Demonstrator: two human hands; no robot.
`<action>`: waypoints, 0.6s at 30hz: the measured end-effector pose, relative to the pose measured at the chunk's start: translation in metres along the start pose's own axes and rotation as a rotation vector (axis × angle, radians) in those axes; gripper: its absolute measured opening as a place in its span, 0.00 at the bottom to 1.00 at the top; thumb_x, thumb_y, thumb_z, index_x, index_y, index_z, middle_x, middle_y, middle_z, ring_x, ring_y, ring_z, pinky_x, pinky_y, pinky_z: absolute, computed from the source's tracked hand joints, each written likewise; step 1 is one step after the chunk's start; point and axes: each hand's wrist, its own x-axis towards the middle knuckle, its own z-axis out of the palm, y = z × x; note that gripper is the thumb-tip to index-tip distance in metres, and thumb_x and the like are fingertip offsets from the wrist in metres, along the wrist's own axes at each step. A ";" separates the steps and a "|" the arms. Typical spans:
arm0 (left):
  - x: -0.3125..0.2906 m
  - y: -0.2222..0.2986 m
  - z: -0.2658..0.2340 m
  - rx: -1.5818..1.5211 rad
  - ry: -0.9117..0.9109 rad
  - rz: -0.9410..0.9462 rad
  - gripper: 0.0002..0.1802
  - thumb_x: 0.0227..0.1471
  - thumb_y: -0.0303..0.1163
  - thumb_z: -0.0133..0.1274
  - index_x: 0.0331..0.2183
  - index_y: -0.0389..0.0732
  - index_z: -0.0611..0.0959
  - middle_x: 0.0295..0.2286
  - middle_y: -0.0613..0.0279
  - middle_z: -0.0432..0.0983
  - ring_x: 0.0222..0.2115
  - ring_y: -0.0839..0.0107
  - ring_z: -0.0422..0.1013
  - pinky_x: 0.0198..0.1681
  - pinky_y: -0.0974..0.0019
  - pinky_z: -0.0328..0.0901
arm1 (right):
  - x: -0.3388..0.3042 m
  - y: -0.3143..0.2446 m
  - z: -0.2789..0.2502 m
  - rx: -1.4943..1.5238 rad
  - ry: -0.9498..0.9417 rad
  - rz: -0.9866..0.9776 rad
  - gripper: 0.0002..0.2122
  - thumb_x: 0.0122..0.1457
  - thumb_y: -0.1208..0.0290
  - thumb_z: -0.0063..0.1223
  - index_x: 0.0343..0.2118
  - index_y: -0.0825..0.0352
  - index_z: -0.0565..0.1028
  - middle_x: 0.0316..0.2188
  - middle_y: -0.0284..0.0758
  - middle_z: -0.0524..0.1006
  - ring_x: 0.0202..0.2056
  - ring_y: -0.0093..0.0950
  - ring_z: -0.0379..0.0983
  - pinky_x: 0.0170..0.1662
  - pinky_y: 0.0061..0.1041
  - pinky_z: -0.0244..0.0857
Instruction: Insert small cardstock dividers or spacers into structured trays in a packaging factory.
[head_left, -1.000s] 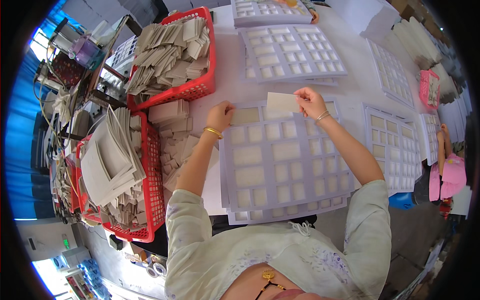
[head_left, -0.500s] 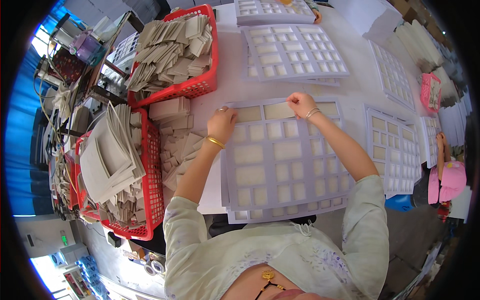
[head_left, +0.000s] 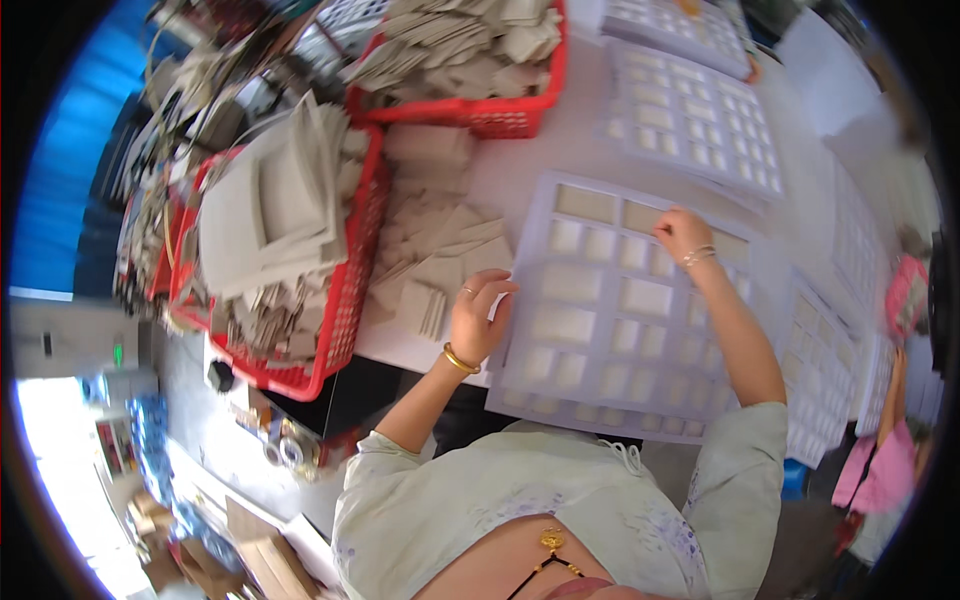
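Note:
In front of me lies a pale lavender board (head_left: 600, 255) with rows of cut-out rectangular windows, stacked on similar boards. Above its top row is my right hand (head_left: 683, 235), its fingers pinched together at the edge of a wide window; anything held there is hidden. My left hand (head_left: 480, 315) hovers beside the board's left edge, thumb and fingers apart, holding nothing. Close by it stands a small stack of grey cardboard pieces (head_left: 422, 308). More loose cardboard pieces (head_left: 455, 240) lie heaped just beyond. Grey-beige panels fill the top-row windows.
Two red plastic baskets (head_left: 345, 290) of cardboard pieces stand at the left and far left. Further window boards (head_left: 700, 115) are stacked on the white table (head_left: 580, 120) at the back, with others (head_left: 815, 370) at the right. Another person in pink (head_left: 875, 465) is at the right.
My view has turned, shifting the scene. My left hand has moved off the board's upper left edge down toward the cardboard pieces, its fingers opening. My right hand stays at the top row.

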 end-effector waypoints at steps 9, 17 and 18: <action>-0.048 0.006 -0.115 0.287 0.259 -0.080 0.10 0.39 0.18 0.55 0.29 0.38 0.78 0.29 0.56 0.74 0.32 0.57 0.71 0.35 0.60 0.65 | 0.030 0.013 0.001 -0.234 -0.219 -0.036 0.04 0.41 0.72 0.55 0.17 0.66 0.76 0.22 0.43 0.75 0.25 0.40 0.73 0.31 0.35 0.67; -0.074 -0.085 -0.283 0.798 -0.024 -0.711 0.12 0.45 0.34 0.56 0.34 0.41 0.79 0.30 0.54 0.77 0.32 0.56 0.74 0.33 0.56 0.68 | 0.041 0.017 0.008 -0.294 -0.240 -0.127 0.02 0.41 0.76 0.55 0.18 0.67 0.77 0.23 0.44 0.77 0.26 0.41 0.74 0.33 0.34 0.69; -0.081 -0.097 -0.297 0.854 -0.197 -0.785 0.14 0.43 0.35 0.57 0.34 0.41 0.79 0.31 0.54 0.77 0.34 0.56 0.74 0.35 0.56 0.67 | 0.039 0.004 0.003 -0.290 -0.229 -0.107 0.02 0.42 0.75 0.55 0.18 0.67 0.77 0.23 0.43 0.77 0.26 0.41 0.74 0.33 0.34 0.69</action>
